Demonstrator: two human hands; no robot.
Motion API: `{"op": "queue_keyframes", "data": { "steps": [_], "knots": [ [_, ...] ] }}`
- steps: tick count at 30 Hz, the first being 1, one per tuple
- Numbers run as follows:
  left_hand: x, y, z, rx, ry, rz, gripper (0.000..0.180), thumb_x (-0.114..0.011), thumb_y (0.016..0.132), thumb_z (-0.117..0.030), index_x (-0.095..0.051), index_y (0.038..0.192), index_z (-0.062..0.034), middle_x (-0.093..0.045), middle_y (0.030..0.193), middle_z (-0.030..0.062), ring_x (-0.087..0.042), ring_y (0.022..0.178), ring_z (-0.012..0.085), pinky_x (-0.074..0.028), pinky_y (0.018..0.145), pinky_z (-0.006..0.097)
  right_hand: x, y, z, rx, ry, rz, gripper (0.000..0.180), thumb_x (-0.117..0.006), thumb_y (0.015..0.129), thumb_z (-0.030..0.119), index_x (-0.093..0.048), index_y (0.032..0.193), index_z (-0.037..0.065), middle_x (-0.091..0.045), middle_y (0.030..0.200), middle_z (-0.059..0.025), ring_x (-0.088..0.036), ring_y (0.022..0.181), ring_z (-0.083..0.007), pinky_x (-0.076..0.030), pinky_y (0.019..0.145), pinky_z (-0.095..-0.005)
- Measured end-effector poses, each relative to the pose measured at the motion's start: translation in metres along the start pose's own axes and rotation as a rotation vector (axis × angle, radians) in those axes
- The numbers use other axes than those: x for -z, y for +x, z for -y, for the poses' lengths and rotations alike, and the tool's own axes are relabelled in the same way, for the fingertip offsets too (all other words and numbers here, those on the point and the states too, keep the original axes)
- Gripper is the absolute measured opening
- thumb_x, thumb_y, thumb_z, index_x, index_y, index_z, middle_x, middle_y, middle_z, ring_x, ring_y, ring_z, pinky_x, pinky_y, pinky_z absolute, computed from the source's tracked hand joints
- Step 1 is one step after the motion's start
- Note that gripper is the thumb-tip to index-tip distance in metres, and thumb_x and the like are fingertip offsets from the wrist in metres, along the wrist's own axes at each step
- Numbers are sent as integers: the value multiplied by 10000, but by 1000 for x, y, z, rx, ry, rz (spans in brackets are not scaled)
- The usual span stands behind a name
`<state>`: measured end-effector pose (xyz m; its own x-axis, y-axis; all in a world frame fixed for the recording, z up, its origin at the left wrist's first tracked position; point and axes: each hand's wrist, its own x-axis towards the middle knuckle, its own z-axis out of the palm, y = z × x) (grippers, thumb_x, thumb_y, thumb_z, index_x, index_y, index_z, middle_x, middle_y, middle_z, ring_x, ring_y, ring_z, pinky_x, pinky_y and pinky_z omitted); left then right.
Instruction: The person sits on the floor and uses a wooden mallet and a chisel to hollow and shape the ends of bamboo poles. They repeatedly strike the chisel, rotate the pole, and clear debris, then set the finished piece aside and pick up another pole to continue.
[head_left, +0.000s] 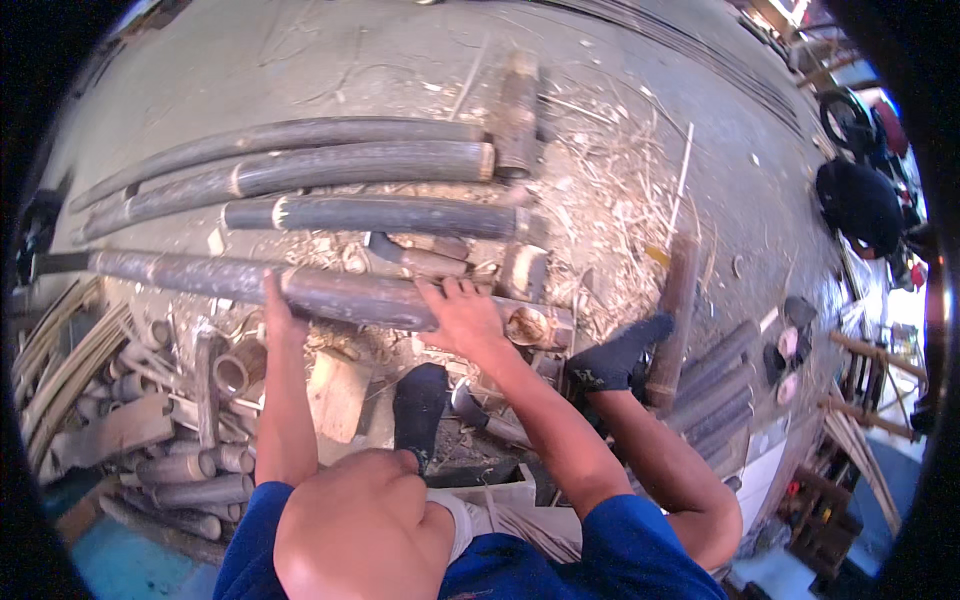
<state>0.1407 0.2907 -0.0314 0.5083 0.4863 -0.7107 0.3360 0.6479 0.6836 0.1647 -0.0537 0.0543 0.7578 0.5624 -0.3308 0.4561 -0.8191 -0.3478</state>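
A long, dark bamboo pole [365,297] lies crosswise in front of me, its cut end at the right. My left hand [285,312] grips its near side, thumb up over the pole; the other fingers are hidden. My right hand [468,318] wraps over the pole near the cut end, fingers over the top. Just beyond the pole lies a tool with a dark blade and a wooden handle [432,263]. A curved blade [466,402] with a wooden handle lies between my legs. Beside my left forearm stands a pale wood block [338,395].
Several dark bamboo poles [370,165] lie beyond. Wood shavings [620,200] cover the floor, and an upright-lying bamboo piece [515,115] sits at their far edge. Cut bamboo sections [205,490] pile up at the left. More bamboo [715,375] lies right of my socked foot [622,355].
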Motion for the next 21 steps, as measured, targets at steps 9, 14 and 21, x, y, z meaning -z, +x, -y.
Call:
{"op": "queue_keyframes", "data": {
  "steps": [9,14,21],
  "knots": [
    [-15,-11,1,-9,1,66,946,-549,913,-741,-359,1552,-69,-421,1560,185,-400,1435,363,-278,1215,511,-5,0,-6,-19,-7,-37,907,-779,787,550,-430,1521,147,-567,1363,-213,-549,1279,-394,-457,1038,-495],
    [-19,-6,-10,-16,1,28,864,-521,933,-721,-422,1519,-93,-453,1539,161,-428,1411,356,-297,1198,533,-7,1,-7,2,-2,-69,881,-786,789,517,-449,1508,135,-581,1313,-205,-550,1256,-384,-454,1029,-497],
    [-23,3,-14,21,-67,-67,821,-539,921,-697,-462,1482,-102,-522,1479,146,-488,1359,358,-336,1167,548,1,2,-6,5,-23,-76,914,-795,781,536,-434,1516,130,-583,1304,-227,-575,1216,-392,-472,1001,-515]
  ]
}}
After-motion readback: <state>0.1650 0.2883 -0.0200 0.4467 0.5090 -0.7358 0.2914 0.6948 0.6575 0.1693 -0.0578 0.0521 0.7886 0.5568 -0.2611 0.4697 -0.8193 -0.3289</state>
